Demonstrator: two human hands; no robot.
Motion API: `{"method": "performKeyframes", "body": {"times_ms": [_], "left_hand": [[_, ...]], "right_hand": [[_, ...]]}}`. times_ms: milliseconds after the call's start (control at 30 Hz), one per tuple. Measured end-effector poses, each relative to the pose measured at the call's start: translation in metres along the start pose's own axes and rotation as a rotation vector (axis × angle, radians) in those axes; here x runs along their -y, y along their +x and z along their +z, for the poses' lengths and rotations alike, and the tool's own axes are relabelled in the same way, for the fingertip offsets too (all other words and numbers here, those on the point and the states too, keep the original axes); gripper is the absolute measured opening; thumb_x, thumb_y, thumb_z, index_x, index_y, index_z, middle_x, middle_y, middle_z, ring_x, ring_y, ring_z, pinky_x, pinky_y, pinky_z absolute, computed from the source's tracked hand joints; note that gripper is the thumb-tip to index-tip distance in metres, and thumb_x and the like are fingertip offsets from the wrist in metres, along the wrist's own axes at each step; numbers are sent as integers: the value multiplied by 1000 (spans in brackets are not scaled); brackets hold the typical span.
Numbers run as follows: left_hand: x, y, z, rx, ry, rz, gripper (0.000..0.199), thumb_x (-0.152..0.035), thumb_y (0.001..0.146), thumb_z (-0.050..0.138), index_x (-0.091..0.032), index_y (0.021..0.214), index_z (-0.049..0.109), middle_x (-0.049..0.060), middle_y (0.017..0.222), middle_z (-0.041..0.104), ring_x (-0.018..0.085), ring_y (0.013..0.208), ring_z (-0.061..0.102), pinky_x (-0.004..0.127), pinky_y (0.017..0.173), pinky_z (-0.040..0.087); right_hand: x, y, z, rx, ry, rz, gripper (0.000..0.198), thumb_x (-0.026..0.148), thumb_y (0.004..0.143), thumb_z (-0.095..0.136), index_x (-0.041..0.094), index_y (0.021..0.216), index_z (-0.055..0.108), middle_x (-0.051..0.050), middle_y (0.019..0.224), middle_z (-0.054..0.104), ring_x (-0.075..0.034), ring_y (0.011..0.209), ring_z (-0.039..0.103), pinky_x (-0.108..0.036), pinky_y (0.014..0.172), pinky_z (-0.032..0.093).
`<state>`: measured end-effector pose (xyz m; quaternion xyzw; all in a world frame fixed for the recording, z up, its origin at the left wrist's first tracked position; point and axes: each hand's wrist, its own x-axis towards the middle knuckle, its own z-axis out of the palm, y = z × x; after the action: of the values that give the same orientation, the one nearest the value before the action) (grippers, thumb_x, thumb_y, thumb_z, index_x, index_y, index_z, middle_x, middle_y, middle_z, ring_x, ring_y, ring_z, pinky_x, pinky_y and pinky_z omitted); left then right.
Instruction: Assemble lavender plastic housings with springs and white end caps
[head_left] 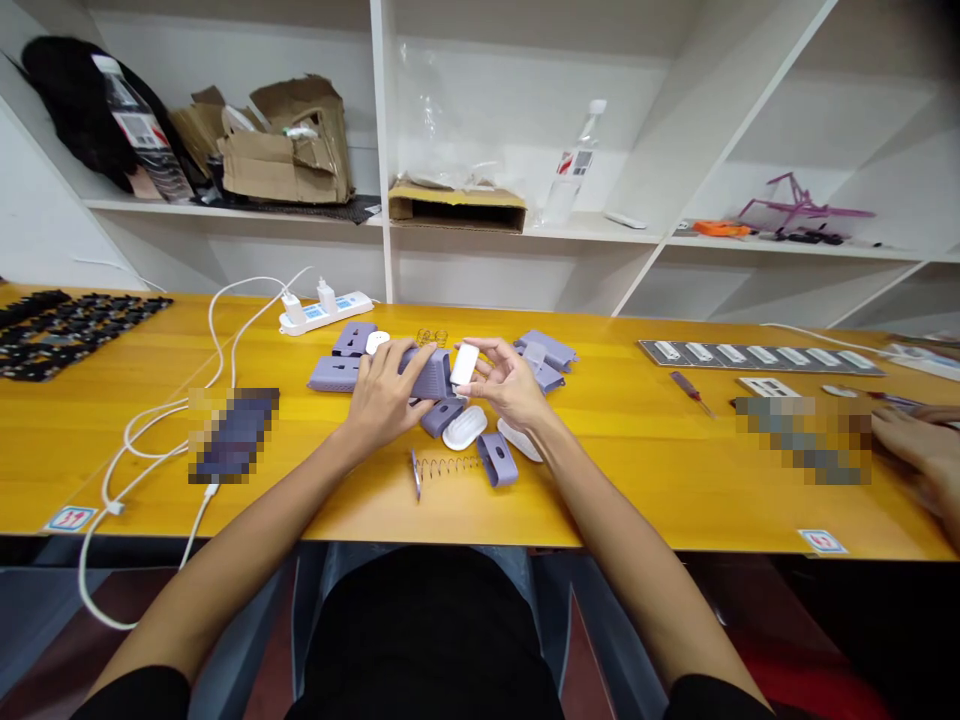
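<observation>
My left hand [386, 393] is closed around a purple plastic housing [430, 374] with a perforated side, its open end facing right. In my right hand [511, 385], a small white rounded plastic piece [465, 364] is pinched between thumb and fingers, right at the housing's open end. Below my hands lie a white oval cap [464, 428], a short purple sleeve [498, 460] with an oval hole, and a coil spring [448, 466]. More purple housings [335, 374] rest left of my left hand, and others [551, 350] sit beyond my right hand.
A phone [234, 435] with a white charging cable lies at left, near a power strip [327, 312]. Right of me are a screwdriver [692, 393], a long tray of white pieces [761, 357] and another person's hand [919, 450]. Shelves stand behind the table.
</observation>
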<state>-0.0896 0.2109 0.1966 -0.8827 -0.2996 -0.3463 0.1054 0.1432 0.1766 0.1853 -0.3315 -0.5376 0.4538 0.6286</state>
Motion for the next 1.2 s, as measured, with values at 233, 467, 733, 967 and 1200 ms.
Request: {"method": "performKeyframes", "body": {"times_ms": [233,467,733,967,1200], "left_hand": [[1,-3,1,-51,-3,-27,74,-37,93,74,-22,161,48,21,147,59,43,137,54,55,105,46],[-2,-5,1,-67,-1,-43,74,-36,92,76,-22,160,49,20,146,61,41,136,56,53,105,47],[-1,-7,2,-65,9,-58,76,-37,92,77,-20,160,49,20,145,61,40,135,56,51,105,46],[0,-8,3,-58,14,-44,75,-38,94,75,-22,162,48,20,147,59,40,136,54,52,107,44],[-1,-9,4,-46,23,-46,75,-37,92,77,-22,161,50,20,146,59,40,136,54,52,107,44]], "right_hand": [[4,-5,7,48,-11,-6,75,30,59,105,32,123,67,-5,123,71,-26,118,70,-45,101,63],[2,-8,5,69,-46,4,64,38,72,99,33,130,71,-6,128,74,-28,122,69,-49,109,58],[-1,-7,4,-9,-42,-12,65,39,74,98,31,134,73,-7,123,78,-27,117,71,-46,104,60],[-5,-5,2,-20,-128,-66,56,36,72,99,28,123,78,-8,130,78,-27,120,71,-46,109,59],[-1,-10,7,-6,-198,-51,55,42,77,95,27,125,75,-9,128,78,-26,114,73,-43,100,63]]}}
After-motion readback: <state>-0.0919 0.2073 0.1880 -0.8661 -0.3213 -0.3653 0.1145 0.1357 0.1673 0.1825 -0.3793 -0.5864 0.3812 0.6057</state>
